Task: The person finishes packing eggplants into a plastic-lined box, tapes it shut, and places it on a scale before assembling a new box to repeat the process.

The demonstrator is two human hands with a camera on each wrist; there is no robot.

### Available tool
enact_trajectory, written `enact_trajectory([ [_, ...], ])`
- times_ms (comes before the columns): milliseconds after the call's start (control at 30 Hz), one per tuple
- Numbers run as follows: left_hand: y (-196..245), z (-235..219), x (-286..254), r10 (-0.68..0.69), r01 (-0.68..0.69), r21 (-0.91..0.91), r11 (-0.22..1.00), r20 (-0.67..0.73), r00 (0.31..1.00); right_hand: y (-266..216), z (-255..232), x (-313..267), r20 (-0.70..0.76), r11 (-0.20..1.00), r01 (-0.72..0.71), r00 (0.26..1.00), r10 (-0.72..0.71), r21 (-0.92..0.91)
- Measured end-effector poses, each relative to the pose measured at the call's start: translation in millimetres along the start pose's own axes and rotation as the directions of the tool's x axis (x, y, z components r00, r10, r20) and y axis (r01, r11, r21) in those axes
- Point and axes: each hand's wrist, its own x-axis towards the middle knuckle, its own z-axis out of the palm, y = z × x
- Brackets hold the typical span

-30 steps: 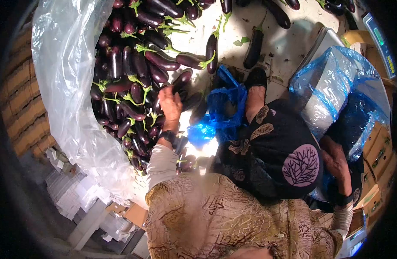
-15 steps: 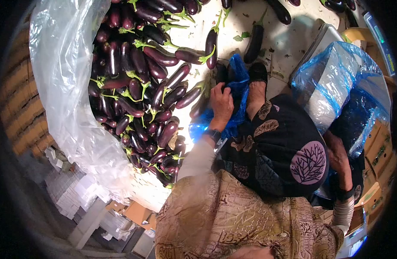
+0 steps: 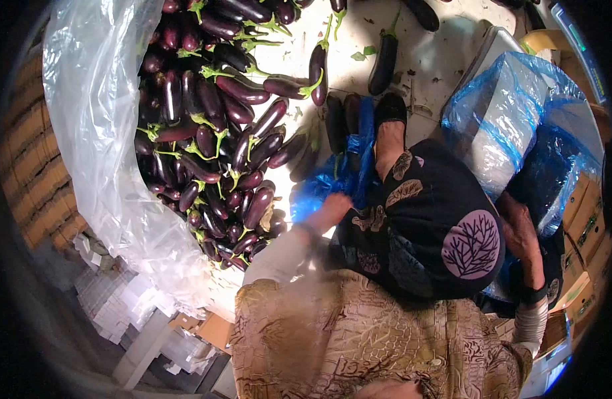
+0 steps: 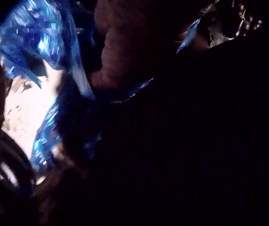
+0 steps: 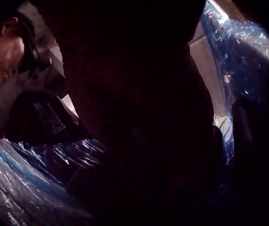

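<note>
My left hand (image 3: 334, 209), blurred in the head view, is drawn in close to my knee and grips a crumpled blue plastic bag (image 3: 319, 189). In the dark left wrist view, blue film (image 4: 80, 75) runs in folds against a finger (image 4: 118, 54). Two dark eggplants (image 3: 335, 126) lie at the bag's far end, beside my shoe (image 3: 389, 110). Past my bent knee, my right hand (image 3: 520, 233) hangs down next to blue film lining a box (image 3: 512, 126); its fingertips are hidden. The right wrist view is mostly dark, with blue film (image 5: 73, 153) around the hand.
A large heap of eggplants (image 3: 219, 126) spreads over the pale floor (image 3: 425, 73) to the left, bordered by a sheet of clear plastic (image 3: 96, 126). Stray eggplants (image 3: 384, 63) lie ahead. A scale display (image 3: 578, 50) stands at far right, above cardboard boxes (image 3: 582, 233).
My left hand moved from the heap across to the blue bag, then back toward my body, and the bag is now bunched. Several eggplants in the heap shifted. The right hand stayed put.
</note>
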Motion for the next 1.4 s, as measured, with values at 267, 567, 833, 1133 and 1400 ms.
enact_trajectory([
  [267, 59, -91, 15, -0.292, 0.291, -0.052, 0.955, -0.316, 0.903, -13, -2, 1, 0.016, 0.999, -0.012, 1.000, 0.012, -0.032],
  [567, 82, -162, 164, -0.367, 0.578, 0.114, 0.808, -0.670, 0.646, -12, -5, 0, 0.038, 0.999, 0.024, 0.999, -0.023, -0.040],
  [833, 55, -192, 143, -0.441, 0.038, -0.562, 0.827, -0.604, 0.664, -5, 2, -6, -0.044, 0.959, 0.185, 0.979, -0.199, -0.213],
  [1133, 102, -350, 47, -0.255, -0.734, -0.658, 0.169, -0.749, 0.612, -30, -7, -15, -0.124, 0.947, 0.258, 0.951, -0.284, -0.194],
  [1400, 224, -391, 24, -0.178, -0.794, -0.512, 0.329, -0.859, 0.480, -54, -51, -34, -0.488, 0.922, 0.386, 0.798, -0.353, -0.035],
])
